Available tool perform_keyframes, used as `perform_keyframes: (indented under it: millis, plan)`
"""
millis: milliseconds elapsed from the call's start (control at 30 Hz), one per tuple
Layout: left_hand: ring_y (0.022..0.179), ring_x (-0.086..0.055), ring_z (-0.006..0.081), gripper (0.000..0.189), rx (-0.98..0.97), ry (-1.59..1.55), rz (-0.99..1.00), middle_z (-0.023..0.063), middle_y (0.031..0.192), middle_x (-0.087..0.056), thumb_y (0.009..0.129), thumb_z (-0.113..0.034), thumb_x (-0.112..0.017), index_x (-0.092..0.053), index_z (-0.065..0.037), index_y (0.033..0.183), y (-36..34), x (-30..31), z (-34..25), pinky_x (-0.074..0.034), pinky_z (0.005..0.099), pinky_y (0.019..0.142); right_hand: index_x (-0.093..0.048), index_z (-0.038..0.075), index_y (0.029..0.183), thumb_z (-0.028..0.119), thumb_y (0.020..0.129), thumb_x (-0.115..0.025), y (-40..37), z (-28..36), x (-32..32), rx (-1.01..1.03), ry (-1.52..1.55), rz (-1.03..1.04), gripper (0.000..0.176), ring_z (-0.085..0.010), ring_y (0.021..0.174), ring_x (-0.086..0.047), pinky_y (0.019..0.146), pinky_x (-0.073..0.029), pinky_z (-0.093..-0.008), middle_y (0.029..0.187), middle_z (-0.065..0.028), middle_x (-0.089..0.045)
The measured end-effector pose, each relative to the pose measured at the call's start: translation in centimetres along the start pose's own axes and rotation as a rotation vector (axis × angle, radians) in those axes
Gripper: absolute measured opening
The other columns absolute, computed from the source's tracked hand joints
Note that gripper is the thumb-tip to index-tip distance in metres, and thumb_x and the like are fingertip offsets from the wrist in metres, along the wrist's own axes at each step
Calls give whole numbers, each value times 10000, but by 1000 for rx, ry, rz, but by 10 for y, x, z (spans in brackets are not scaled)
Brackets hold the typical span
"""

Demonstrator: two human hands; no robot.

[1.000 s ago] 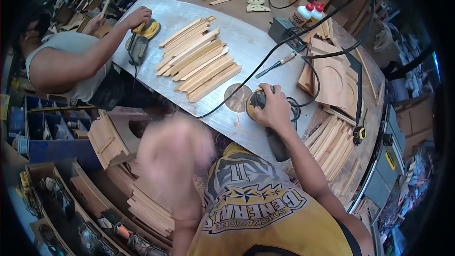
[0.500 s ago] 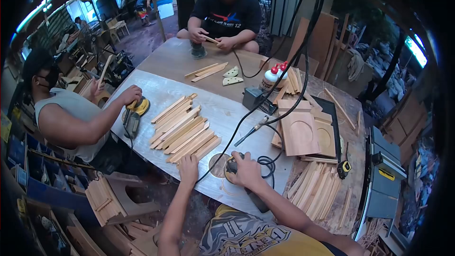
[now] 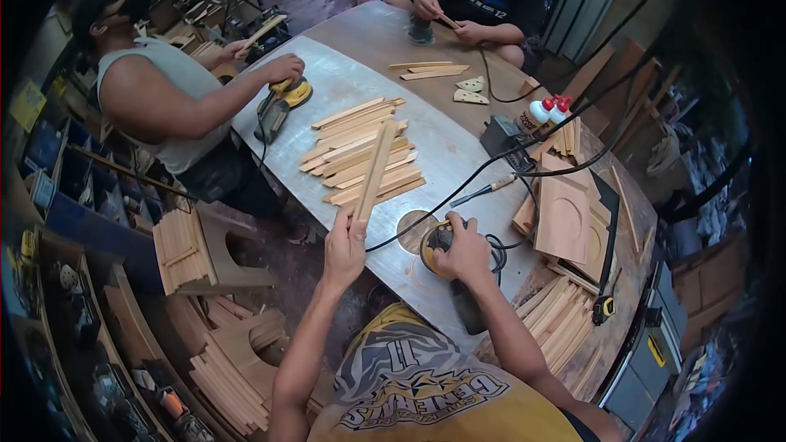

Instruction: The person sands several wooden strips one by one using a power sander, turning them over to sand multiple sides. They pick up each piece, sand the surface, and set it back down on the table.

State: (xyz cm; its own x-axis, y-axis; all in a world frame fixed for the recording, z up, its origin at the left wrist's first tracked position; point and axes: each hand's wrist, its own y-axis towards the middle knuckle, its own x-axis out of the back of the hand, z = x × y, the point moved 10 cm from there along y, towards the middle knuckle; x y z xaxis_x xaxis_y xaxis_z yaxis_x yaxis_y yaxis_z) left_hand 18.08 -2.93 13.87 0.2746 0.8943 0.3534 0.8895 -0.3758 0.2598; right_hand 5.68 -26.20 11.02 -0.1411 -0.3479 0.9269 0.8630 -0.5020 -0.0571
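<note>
Left hand raised, fingers pinched; right hand palm-down, clenched.

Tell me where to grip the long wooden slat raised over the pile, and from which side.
Grip its near end, coming from the wearer's own side, as the left hand does. The slat is long, thin and narrow, so fingers can pinch it across its flat faces. Its far end reaches out over the pile of slats, which would likely crowd a grip there.

Our left hand now pinches a wooden slat by its near end, lifted off the slat pile where half a second ago it only reached.
</note>
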Motion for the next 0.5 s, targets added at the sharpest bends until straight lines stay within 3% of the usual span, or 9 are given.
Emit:
perform_keyframes:
  millis: [67,100,167,267,333,500]
  plan:
    - [670,-542,83,364,-29,-161,14,23,791,-568,1097,-284,-520,-568,18,1296,-13,2,-5,-486,290,611,-528,193,1388,325,688,-773,-3,0,-3,4,-6,0,754,-453,849,-694,761,-577,-543,1118,-231,-590]
    - [670,-542,83,364,-18,-169,10,23,791,-568,1097,-284,-520,-568,18,1296,-18,6,-8,-486,290,611,-521,195,1393,327,694,-773,-2,1,-2,3,-10,8,755,-454,867,-692,769,-572,-547,1123,-232,-586]
    - [692,-623,266,307,-17,-77,92,137,792,-613,1075,-224,-525,-556,-7,1291,-33,4,-12,-510,391,688,-506,193,1398,344,714,-777,-2,-1,-1,21,-1,31,751,-472,945,-675,809,-555,-545,1140,-229,-578]
    - [782,-688,344,267,153,-57,323,196,834,-660,1065,-226,-537,-624,-28,1221,-75,-15,38,-530,424,736,-503,179,1386,347,721,-786,-9,-13,4,90,36,32,742,-472,981,-659,841,-542,-537,1131,-232,-579]
    - [929,-655,498,303,360,114,370,262,915,-687,1079,-302,-469,-640,-76,1187,-121,-22,81,-515,527,783,-512,163,1370,331,717,-794,-22,-25,13,91,-44,89,730,-462,981,-659,849,-540,-527,1123,-229,-589]
    - [930,-649,523,440,463,396,411,305,943,-693,1076,-397,-445,-695,-55,958,-178,-52,129,-496,600,856,-546,144,1315,299,713,-784,-47,-24,40,239,-66,90,666,-446,952,-675,850,-558,-530,1104,-196,-610]
